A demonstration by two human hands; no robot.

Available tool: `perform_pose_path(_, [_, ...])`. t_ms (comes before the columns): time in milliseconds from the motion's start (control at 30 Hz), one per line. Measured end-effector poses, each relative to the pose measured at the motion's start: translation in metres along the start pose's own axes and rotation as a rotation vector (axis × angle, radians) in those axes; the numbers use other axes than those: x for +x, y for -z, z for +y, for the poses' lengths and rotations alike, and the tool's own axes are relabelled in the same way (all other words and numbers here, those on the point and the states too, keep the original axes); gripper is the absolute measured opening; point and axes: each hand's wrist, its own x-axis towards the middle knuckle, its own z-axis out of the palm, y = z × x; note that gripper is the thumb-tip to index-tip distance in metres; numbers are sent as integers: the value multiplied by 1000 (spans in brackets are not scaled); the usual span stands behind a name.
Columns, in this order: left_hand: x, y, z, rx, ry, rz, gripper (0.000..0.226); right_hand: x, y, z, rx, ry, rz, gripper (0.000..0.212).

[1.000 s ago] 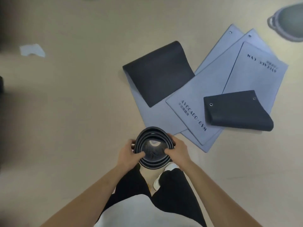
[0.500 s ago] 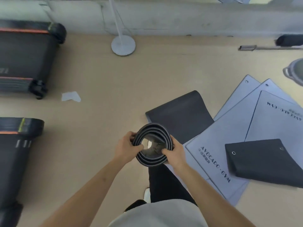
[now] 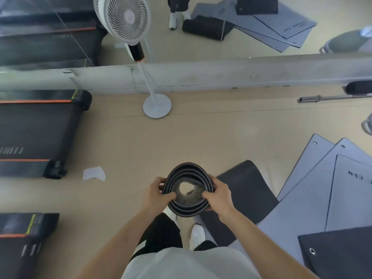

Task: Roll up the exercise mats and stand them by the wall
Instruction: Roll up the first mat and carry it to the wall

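I hold a rolled-up dark exercise mat (image 3: 188, 208) upright in front of me, seen end-on as a loose spiral of layers. My left hand (image 3: 156, 195) grips its left rim with the thumb hooked inside. My right hand (image 3: 218, 196) grips the right rim the same way. Several grey mats (image 3: 314, 190) lie fanned out flat on the floor at the right, one with a dark folded-over end (image 3: 247, 190) just behind the roll. The wall's grey base (image 3: 221, 75) with a mirror above it runs across the far side.
A white standing fan (image 3: 155, 105) stands by the wall ahead. Two treadmills (image 3: 38, 131) lie along the left. A scrap of paper (image 3: 94, 173) is on the floor. A barbell (image 3: 332, 97) lies by the wall at right. Tan floor lies between me and the wall.
My view has lifted from the floor toward the wall, bringing the fan, mirror and treadmills into sight. Both hands keep the same grip on the rolled mat, which has come nearer the wall.
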Motion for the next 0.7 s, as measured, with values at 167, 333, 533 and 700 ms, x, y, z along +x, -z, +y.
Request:
perform_pose_path(167, [95, 18, 59, -76, 25, -29, 36, 79, 6, -81, 18, -26, 15, 67])
perform_pose_path(333, [201, 47, 132, -127, 19, -88, 44, 167, 6, -167, 7, -69, 86, 67])
perform_pose_path(533, [306, 96, 227, -130, -4, -135, 59, 254, 10, -283, -6, -35, 131, 65])
perform_pose_path(700, [367, 116, 302, -125, -61, -91, 45, 313, 23, -358, 27, 22, 155, 66])
